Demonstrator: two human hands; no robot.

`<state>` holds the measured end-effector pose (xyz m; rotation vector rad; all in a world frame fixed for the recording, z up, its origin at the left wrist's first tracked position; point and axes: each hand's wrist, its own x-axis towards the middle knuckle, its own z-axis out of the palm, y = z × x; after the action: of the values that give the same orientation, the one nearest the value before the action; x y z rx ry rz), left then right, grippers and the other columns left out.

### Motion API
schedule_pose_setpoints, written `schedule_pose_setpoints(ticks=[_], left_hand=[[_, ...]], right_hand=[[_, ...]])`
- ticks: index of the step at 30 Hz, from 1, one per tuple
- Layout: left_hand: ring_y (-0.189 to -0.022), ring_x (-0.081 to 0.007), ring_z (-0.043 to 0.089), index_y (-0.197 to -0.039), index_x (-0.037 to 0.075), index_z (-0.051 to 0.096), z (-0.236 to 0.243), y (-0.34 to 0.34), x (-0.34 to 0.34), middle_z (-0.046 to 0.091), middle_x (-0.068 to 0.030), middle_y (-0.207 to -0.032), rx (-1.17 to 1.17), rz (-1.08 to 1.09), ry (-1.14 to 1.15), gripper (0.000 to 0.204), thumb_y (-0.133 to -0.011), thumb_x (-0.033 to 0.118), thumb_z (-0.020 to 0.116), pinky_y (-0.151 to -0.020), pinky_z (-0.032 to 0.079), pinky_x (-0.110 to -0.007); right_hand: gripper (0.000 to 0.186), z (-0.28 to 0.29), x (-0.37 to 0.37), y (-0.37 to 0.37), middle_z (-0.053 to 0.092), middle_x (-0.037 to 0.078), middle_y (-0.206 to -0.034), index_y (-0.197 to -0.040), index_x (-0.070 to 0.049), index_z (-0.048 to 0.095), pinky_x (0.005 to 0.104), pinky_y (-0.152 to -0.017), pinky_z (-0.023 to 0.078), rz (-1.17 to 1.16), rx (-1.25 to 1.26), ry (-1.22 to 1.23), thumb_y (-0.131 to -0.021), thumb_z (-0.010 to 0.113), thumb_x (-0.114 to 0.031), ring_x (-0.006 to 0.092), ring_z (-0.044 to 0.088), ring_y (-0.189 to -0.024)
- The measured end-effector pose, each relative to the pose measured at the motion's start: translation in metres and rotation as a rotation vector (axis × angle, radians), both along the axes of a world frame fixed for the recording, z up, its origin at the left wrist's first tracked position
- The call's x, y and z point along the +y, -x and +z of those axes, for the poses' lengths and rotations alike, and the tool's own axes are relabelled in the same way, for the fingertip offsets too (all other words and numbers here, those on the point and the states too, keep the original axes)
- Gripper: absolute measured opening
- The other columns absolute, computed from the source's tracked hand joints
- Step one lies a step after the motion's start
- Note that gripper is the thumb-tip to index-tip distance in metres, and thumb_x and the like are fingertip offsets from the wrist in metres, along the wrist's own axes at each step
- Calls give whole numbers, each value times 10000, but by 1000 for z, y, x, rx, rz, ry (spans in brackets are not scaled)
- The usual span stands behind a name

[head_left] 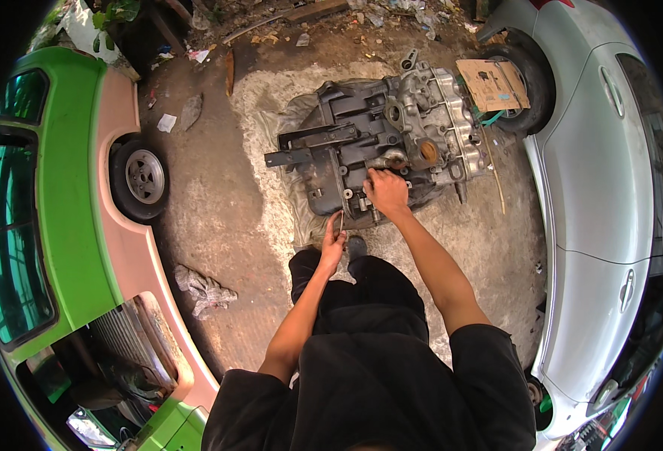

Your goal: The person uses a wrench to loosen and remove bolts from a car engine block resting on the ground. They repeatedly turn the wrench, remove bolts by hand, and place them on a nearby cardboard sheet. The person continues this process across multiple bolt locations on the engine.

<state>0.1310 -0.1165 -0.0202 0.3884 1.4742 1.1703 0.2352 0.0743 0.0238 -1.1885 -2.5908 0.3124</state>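
Grimy engine block [391, 143] flat on cloth, thin metal tool [341, 222] upright at its near edge

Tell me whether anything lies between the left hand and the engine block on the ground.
Nothing visible does. The left hand, holding a thin tool, sits just short of the engine block; only bare ground lies between. The right hand already rests on the block.

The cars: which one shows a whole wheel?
The green and pink car on the person's left. Its silver-hubbed wheel is in full view, while the silver car's tyre on the right is partly hidden behind a cardboard piece.
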Motion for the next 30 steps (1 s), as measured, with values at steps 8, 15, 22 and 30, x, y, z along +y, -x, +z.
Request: schedule_pose_setpoints(ticks=[8,15,22,30], left_hand=[[-841,-138,496,-1376,149,348,-14,-10,13,515,-65,-990,60,83,-158,480,-953,-23,496,-749,464,-306],[-881,-142,539,-1207,32,449,-25,-8,23,537,-63,-994,215,128,-178,292,-939,-6,559,-806,458,-290],[-947,-148,586,-1144,-23,539,-23,-10,23,617,-87,-1021,169,258,-182,218,-937,22,590,-837,472,-290],[-1015,-175,616,-1207,-52,591,-13,-21,18,639,-125,-1143,176,350,-126,289,-933,38,609,-889,481,-296]], right_hand=[[323,0,2,1,704,93,-961,-1083,-59,653,372,-782,546,-3,-44,36,-860,629,-292,260,666,-930],[339,0,1,1,705,97,-988,-1099,-57,658,372,-813,541,-12,-47,26,-864,624,-299,260,665,-956],[344,0,1,1,703,97,-992,-1101,-54,657,375,-816,539,-5,-45,31,-864,620,-301,266,663,-961],[341,-1,1,1,703,95,-987,-1098,-55,654,377,-809,538,-6,-47,18,-865,617,-301,267,661,-943]])
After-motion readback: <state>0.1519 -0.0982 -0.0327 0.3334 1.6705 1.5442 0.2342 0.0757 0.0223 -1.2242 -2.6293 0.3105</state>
